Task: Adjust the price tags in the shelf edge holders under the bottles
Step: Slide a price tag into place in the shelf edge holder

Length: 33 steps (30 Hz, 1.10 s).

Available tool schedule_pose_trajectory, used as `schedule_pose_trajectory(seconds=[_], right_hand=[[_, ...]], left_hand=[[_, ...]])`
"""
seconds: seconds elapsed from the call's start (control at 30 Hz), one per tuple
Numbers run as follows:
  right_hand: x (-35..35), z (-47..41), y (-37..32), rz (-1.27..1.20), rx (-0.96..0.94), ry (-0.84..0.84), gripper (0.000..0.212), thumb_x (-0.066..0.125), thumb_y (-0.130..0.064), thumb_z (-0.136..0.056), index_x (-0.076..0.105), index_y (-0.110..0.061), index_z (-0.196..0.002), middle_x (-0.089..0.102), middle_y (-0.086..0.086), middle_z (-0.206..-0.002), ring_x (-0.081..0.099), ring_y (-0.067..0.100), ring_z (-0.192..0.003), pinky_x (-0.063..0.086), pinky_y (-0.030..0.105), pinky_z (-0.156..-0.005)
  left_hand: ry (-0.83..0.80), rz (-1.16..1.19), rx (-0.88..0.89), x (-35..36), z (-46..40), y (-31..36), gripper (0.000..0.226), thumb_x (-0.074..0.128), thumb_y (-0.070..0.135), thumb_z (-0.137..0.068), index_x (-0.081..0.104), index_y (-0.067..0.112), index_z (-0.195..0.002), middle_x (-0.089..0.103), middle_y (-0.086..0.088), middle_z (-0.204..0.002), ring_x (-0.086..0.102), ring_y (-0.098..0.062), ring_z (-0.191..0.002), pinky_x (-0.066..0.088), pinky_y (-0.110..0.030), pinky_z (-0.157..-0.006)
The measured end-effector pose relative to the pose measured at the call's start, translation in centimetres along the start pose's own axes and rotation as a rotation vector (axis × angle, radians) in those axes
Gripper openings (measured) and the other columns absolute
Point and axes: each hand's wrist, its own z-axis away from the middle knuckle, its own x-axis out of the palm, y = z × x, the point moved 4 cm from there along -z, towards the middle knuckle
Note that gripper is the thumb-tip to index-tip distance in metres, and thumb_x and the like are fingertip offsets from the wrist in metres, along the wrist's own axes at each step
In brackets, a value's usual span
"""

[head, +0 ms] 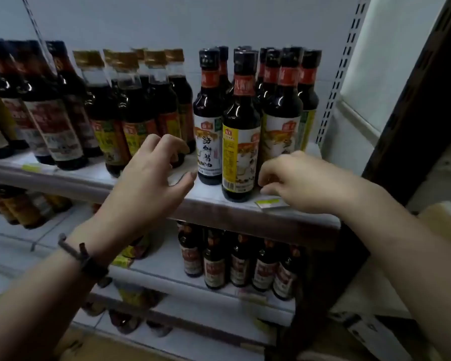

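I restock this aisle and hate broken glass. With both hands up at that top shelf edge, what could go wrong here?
1. The yellow-labelled bottle stands right at the shelf edge, beside the right hand working the price tag; a knuckle bump might tip it off.
2. The left hand hovers spread before the gold-capped bottles, close enough to nudge one.
3. The tag looks partly out of its holder and could slip free.

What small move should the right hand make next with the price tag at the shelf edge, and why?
Probably press the green-and-white price tag down and flat into the shelf edge holder. The right hand has its fingertips at the tag, below the yellow-labelled bottle, and the tag looks tilted rather than seated along the strip. The left hand hovers open, holding nothing.
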Motion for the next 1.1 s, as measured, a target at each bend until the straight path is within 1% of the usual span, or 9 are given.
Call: schedule_pose_trajectory(seconds=[0.13,0.27,0.33,0.4,0.53,0.73,0.87,1.03,1.1], right_hand=[[1.4,-0.9,0.1,0.198,-0.031,-0.039,0.025,0.059,-0.013,-0.094,0.059,-0.029,-0.113,0.06,-0.01,-0.09,0.057,0.01,-0.077,0.052,0.037,-0.066],[1.8,-1.9,0.3,0.397,-0.017,-0.097,0.028,0.055,-0.01,-0.091,0.059,-0.027,-0.114,0.063,0.003,-0.101,0.062,0.028,-0.089,0.057,0.046,-0.075],[2.3,-2.4,0.7,0.426,0.004,-0.146,0.028,0.059,-0.014,-0.092,0.058,-0.028,-0.116,0.059,0.0,-0.1,0.06,0.027,-0.09,0.055,0.041,-0.071],[3.0,-2.8,1.2,0.388,0.028,-0.181,0.027,0.063,-0.022,-0.091,0.056,-0.031,-0.116,0.05,-0.009,-0.089,0.055,0.022,-0.086,0.045,0.033,-0.061],[3.0,-3.3,2.0,0.328,0.042,-0.162,0.023,0.072,-0.034,-0.088,0.058,-0.033,-0.106,0.045,-0.017,-0.08,0.047,0.012,-0.074,0.032,0.028,-0.054],[3.1,-3.4,1.9,0.313,0.034,-0.184,0.02,0.074,-0.039,-0.086,0.058,-0.033,-0.096,0.047,-0.016,-0.082,0.047,0.014,-0.074,0.035,0.03,-0.055],[2.7,-3.0,1.8,0.33,0.049,-0.167,0.027,0.075,-0.044,-0.083,0.054,-0.031,-0.094,0.049,-0.01,-0.082,0.05,0.022,-0.081,0.039,0.034,-0.06],[2.6,-2.0,1.5,0.358,-0.022,-0.027,0.039,0.076,-0.047,-0.08,0.04,-0.031,-0.084,0.051,-0.006,-0.09,0.048,0.023,-0.079,0.027,0.031,-0.052],[2.5,-1.9,1.8,0.329,-0.026,-0.006,0.043,0.077,-0.046,-0.079,0.037,-0.029,-0.078,0.05,-0.009,-0.084,0.047,0.017,-0.07,0.025,0.03,-0.05]], left_hand=[[-0.06,-0.055,0.008,1.5,0.6,-0.9,0.032,0.058,0.044,-0.088,0.053,0.025,-0.112,0.047,0.007,-0.104,0.049,-0.01,-0.094,0.036,-0.018,-0.074],[-0.144,-0.071,0.042,2.9,1.3,-1.8,0.022,0.061,0.04,-0.087,0.053,0.029,-0.104,0.049,0.007,-0.102,0.051,-0.012,-0.096,0.043,-0.03,-0.08],[-0.179,-0.077,0.068,3.6,1.5,-2.2,0.021,0.063,0.037,-0.087,0.053,0.03,-0.104,0.049,0.009,-0.103,0.05,-0.013,-0.097,0.045,-0.032,-0.081],[-0.205,-0.076,0.102,4.3,1.6,-2.5,0.019,0.064,0.034,-0.088,0.055,0.029,-0.104,0.051,0.008,-0.102,0.049,-0.014,-0.097,0.045,-0.033,-0.08],[-0.249,-0.084,0.181,5.7,1.8,-2.4,0.02,0.066,0.028,-0.087,0.059,0.022,-0.105,0.054,0.003,-0.102,0.05,-0.02,-0.099,0.045,-0.036,-0.081],[-0.15,-0.176,0.23,6.7,2.9,-2.7,0.02,0.066,0.024,-0.086,0.065,0.017,-0.106,0.059,-0.002,-0.098,0.056,-0.028,-0.09,0.047,-0.046,-0.075],[-0.074,-0.218,0.251,7.8,3.5,-2.2,0.02,0.069,0.025,-0.084,0.065,0.016,-0.102,0.06,-0.005,-0.097,0.054,-0.03,-0.087,0.044,-0.045,-0.072],[-0.024,-0.224,0.237,8.7,3.6,-2.0,0.027,0.069,0.035,-0.083,0.062,0.016,-0.102,0.058,-0.005,-0.097,0.05,-0.029,-0.087,0.042,-0.043,-0.073],[-0.02,-0.229,0.226,8.8,3.6,-2.0,0.03,0.07,0.035,-0.082,0.062,0.015,-0.102,0.057,-0.006,-0.098,0.05,-0.03,-0.088,0.043,-0.044,-0.074]])
